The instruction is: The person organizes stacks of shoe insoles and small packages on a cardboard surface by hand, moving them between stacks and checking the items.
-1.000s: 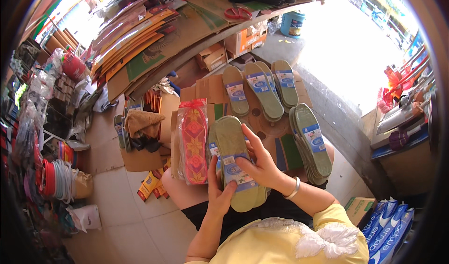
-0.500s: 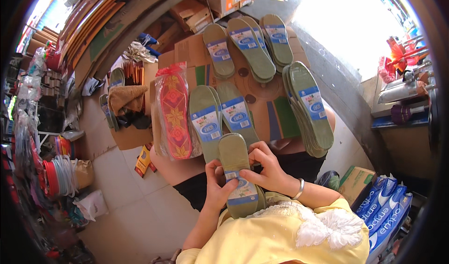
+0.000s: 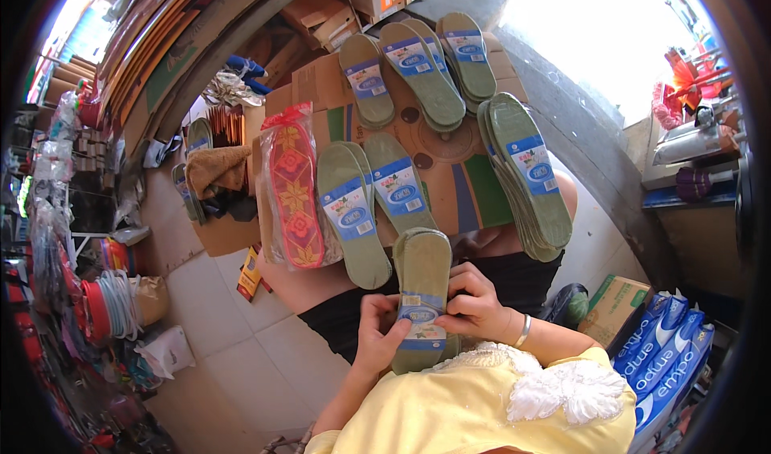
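Close to my chest I hold a small stack of olive-green insoles (image 3: pixel 424 265), wrapped with a blue and white paper band. My left hand (image 3: pixel 381 333) grips its left edge, thumb pressed on the band. My right hand (image 3: pixel 475 303) pinches the right edge, fingers curled behind it. Just beyond lie green insoles (image 3: pixel 353 217) and another banded pair (image 3: pixel 399 185) on a cardboard sheet (image 3: pixel 446 161). To their left is a pink and red patterned insole (image 3: pixel 295 193) in a clear bag. A thick stack of green insoles (image 3: pixel 530 173) lies at the right.
More insole stacks (image 3: pixel 419 72) lie at the cardboard's far side. A brown cloth (image 3: pixel 217 169) rests at the left, with a yellow packet (image 3: pixel 250 275) on the tiled floor. Blue packages (image 3: pixel 662 357) and a carton (image 3: pixel 614 313) stand at my right; hanging goods line the left.
The held stack has shifted slightly right and its layers now show fanned apart at the top. Both hands moved a little right with it. The view has tilted slightly.
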The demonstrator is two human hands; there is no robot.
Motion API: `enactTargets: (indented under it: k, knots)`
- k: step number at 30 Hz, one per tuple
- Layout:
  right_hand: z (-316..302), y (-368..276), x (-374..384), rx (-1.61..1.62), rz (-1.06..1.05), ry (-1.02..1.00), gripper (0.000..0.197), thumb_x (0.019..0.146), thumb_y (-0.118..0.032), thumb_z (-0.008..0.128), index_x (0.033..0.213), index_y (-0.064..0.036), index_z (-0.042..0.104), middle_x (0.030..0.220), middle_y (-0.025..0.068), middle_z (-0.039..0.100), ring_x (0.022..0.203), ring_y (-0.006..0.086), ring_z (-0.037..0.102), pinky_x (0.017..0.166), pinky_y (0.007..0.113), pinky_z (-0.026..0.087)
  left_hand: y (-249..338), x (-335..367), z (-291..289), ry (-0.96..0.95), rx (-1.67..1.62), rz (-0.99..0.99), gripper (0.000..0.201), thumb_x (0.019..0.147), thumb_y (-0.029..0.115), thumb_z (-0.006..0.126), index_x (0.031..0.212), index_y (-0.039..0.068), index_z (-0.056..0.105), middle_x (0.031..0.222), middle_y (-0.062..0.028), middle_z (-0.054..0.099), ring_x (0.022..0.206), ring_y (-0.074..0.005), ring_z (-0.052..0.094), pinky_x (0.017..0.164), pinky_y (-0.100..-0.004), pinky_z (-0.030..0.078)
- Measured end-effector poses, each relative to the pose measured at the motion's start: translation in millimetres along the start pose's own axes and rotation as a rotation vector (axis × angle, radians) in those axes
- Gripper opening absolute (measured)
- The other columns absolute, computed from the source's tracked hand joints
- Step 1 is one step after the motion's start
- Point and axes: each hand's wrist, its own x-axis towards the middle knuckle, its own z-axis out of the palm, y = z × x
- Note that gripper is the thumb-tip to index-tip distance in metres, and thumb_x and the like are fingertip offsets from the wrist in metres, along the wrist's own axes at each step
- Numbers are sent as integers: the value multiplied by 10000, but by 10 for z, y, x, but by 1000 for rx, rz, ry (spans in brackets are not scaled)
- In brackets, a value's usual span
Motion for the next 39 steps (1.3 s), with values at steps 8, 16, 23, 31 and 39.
enactTargets:
  k: [8,16,23,31,39]
  knots:
    - [3,-98,115,43,-129,-32,286,660,-134,812,664,-97,529,822,52,497,799,273,498,648,359,441,-18,52,-114,-130,-93,49,591,799,-17,623,1280,96,299,1212,-121,444,1016,-214,575,824,-322,495]
    - [68,-6,16,269,70,-19,304,684,-111,795,648,-90,494,787,38,500,760,223,486,655,321,398,-38,203,-127,-235,-199,135,490,794,3,667,1154,104,351,1221,-91,425,1068,-188,512,863,-319,458]
    - [82,-6,-57,243,102,-50,295,686,-108,790,698,-78,497,801,49,504,745,198,482,655,297,399,31,137,-138,-221,-63,91,282,810,61,677,933,67,423,1159,-64,464,976,-121,460,837,-279,397]
    - [198,66,-260,915,639,206,344,780,9,616,951,-70,328,1046,97,441,965,206,536,836,361,488,-101,-40,-174,-85,-77,104,377,777,94,720,975,53,401,1175,-121,491,1031,-157,462,899,-305,379]
    - [312,-144,-15,872,860,19,585,883,-246,560,1355,-15,303,1286,128,432,1161,201,439,999,332,352,-131,-228,75,-88,101,81,1042,755,227,767,1443,44,7,1361,-203,333,1268,-264,352,1055,-418,285]
